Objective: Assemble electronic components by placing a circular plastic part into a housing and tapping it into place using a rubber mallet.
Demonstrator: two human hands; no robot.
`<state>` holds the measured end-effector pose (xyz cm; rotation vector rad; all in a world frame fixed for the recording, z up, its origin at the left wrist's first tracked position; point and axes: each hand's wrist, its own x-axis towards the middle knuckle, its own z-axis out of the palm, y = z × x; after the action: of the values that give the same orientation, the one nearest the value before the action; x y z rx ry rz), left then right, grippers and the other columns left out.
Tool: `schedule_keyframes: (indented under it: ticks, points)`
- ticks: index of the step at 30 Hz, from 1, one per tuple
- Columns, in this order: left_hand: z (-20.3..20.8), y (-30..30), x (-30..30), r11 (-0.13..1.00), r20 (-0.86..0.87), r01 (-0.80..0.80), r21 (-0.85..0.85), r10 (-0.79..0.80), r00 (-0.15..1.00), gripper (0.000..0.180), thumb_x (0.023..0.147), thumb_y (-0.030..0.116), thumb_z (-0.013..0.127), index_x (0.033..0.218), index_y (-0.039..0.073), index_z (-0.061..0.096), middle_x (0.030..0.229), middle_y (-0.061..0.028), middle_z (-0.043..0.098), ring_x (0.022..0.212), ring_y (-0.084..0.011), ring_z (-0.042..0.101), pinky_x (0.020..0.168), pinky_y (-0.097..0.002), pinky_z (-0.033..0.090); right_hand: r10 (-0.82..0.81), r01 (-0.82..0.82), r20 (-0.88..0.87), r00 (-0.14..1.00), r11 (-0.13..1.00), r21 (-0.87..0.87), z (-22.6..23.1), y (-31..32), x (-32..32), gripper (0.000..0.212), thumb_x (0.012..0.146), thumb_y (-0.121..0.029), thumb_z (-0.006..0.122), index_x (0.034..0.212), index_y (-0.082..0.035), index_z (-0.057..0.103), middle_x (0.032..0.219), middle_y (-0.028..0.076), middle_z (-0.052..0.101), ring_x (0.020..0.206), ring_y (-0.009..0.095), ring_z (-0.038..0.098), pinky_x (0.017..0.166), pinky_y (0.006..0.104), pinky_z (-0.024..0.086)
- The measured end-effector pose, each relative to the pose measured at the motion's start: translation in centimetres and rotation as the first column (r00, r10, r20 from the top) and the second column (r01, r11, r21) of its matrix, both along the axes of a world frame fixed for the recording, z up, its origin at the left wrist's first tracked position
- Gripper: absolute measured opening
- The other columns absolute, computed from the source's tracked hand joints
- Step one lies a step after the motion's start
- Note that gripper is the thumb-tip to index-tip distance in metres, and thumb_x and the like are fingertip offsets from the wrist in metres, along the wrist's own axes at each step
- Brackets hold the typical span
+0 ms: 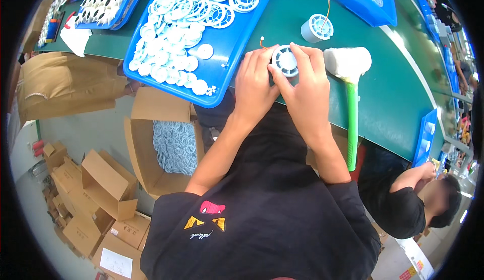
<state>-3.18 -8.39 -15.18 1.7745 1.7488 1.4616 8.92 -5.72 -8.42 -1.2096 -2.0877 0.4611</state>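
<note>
Both my hands are closed around a round white plastic housing (286, 61) at the table's near edge. It has a slotted ring face with a pale round centre. My left hand (253, 86) grips its left side, and my right hand (311, 86) wraps its right side, thumb against the rim. A short thin wire with a small connector (262, 39) pokes up beside my left fingers. Farther back stands a similar white cylinder (313, 31) with a wire rising from its slotted top. Right of my right hand lies a mallet (348, 62) with a white head and green handle.
Left of my hands, a blue tray (218, 60) holds many slotted rings and white discs. Another blue bin (368, 10) stands at the far right. Below left is an open carton (138, 144) of pale blue rings. Co-workers are at both sides; one (403, 199) sits at right.
</note>
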Motion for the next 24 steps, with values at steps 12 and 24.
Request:
schedule_keyframes:
  ticks: [12, 24]
  points:
    - [1.8, -0.3, 0.9, 0.997, 0.193, 0.078, -0.023, -0.072, 0.979, 0.065, 0.082, 0.02, 0.089, 0.138, 0.002, 0.062, 0.129, -0.0194, 0.068, 0.12, -0.0396, 0.065, 0.103, -0.046, 0.052, -0.297, 0.291, 0.084, 0.951, 0.953, 0.08, 1.1, -0.9, 7.5, 0.05, 0.093, -0.013, 0.079, 0.137, 0.004, 0.063, 0.142, 0.024, 0.059, 0.132, 0.04, 0.058, 0.111, 0.0491, 0.046]
    - [1.6, 1.2, 0.8, 0.96, 0.24, 0.279, -0.008, -0.269, 0.933, 0.065, 0.082, 0.022, 0.091, 0.139, 0.006, 0.065, 0.131, -0.0167, 0.069, 0.123, -0.0356, 0.064, 0.107, -0.044, 0.05, -0.366, 0.176, -0.348, 0.863, 0.864, -0.472, 1.5, -4.7, 12.7, 0.037, 0.118, -0.035, 0.042, 0.133, -0.005, 0.057, 0.079, 0.001, 0.057, 0.055, 0.007, 0.049, 0.048, 0.021, 0.037]
